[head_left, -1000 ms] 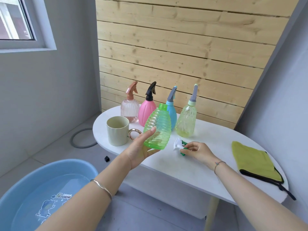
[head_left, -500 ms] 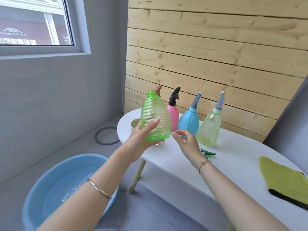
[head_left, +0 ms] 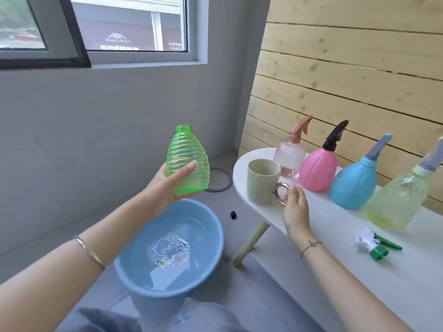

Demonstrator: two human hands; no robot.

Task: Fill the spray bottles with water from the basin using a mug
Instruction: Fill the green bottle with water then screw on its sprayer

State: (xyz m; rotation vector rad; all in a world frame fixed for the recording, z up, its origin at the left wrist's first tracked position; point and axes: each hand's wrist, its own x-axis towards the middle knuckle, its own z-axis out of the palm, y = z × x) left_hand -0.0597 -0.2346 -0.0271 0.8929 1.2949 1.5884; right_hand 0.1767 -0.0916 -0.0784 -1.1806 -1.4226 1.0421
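Observation:
My left hand (head_left: 165,188) grips a ribbed green bottle (head_left: 188,159) with its top off, held upright in the air above the blue basin (head_left: 134,279), which holds water on the floor. My right hand (head_left: 296,209) reaches to the gold handle of the pale green mug (head_left: 262,183) on the white table (head_left: 335,271); the fingertips touch the handle but are not closed round it. The green bottle's white and green spray head (head_left: 374,244) lies on the table. Behind the mug stand a clear pink bottle (head_left: 288,156), a pink bottle (head_left: 317,168), a blue bottle (head_left: 353,183) and a yellow-green bottle (head_left: 395,200).
The table runs along a wooden plank wall, with one pale leg (head_left: 249,243) next to the basin. A small black object (head_left: 233,214) and a grey ring (head_left: 219,180) lie on the grey floor. A window sits high on the left wall. Grey fabric (head_left: 148,317) fills the bottom edge.
My left hand has carried the green bottle off the table and out over the basin. My right hand has left the spray head on the table and moved to the mug's handle.

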